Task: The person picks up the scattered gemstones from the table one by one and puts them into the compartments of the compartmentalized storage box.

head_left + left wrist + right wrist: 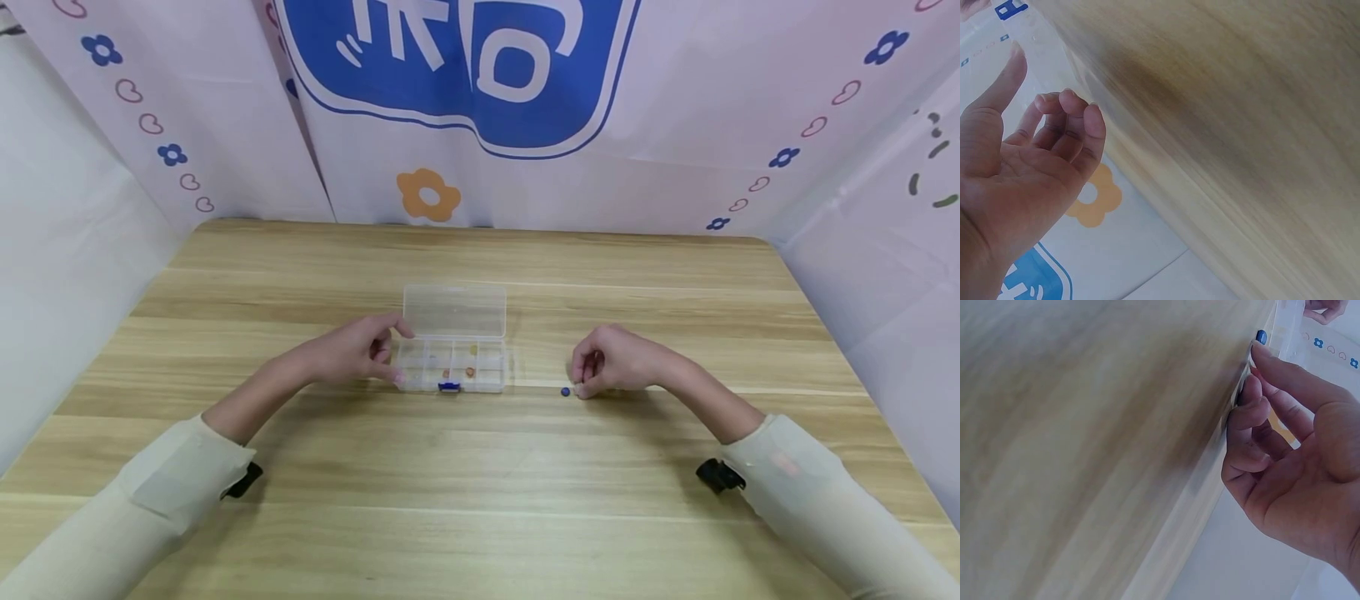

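A clear plastic compartment box (pixel 491 386) stands on the table with its lid (pixel 454 310) raised at the back. My left hand (pixel 360 350) holds the box's left end, thumb near the front corner and index finger at the back corner. Several small orange and yellow beads, one orange bead (pixel 470 372) among them, lie in its compartments. To the right, a small blue bead (pixel 566 392) lies just beyond the fingertips of my right hand (pixel 618 360). That hand's fingers are bent close over the table; I cannot tell whether anything is between them.
The wooden table (pixel 465 500) reaches back to a white printed cloth (pixel 360 167). A blue latch (pixel 448 387) sits on the box's front. Black wrist mounts show at both pale sleeves (pixel 817 475).
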Motion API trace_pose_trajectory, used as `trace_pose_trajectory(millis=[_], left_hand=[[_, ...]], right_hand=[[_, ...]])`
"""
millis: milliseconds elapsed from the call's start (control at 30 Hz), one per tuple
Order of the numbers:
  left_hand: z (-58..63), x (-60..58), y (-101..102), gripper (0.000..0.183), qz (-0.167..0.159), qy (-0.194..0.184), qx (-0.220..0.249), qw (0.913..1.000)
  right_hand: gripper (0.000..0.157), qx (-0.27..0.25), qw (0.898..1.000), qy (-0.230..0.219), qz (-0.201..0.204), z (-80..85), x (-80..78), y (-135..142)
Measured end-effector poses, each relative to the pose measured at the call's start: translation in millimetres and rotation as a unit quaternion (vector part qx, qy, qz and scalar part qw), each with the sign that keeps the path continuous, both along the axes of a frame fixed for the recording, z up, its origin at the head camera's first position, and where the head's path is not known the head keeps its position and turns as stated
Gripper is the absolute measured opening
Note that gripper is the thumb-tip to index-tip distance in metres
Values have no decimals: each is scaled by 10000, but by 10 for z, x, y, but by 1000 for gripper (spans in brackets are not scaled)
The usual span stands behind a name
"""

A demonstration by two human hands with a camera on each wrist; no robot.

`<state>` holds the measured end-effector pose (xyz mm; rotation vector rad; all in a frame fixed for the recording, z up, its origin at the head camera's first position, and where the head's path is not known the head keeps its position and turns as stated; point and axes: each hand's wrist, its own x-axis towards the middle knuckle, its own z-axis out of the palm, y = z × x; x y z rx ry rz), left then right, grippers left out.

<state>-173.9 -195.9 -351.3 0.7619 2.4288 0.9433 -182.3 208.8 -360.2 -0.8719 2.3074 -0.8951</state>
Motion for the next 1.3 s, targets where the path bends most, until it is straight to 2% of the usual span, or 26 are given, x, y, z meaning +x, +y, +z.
trace_pose_trajectory(millis=[333, 600, 800, 1300], left_hand=[[7, 3, 2, 53, 6, 10, -13, 10000], [4, -2, -1, 52, 17, 12, -35, 10000], [-1, -1, 4, 52, 11, 25, -26, 10000], [9, 3, 6, 52, -3, 32, 14, 10000]], right_hand=[[14, 3, 10000, 93, -14, -18, 0, 7], [13, -77, 9989, 280, -363, -44, 5, 0], [12, -164, 9975, 217, -647, -46, 10, -14], [6, -510, 9947, 181, -877, -45, 11, -54]])
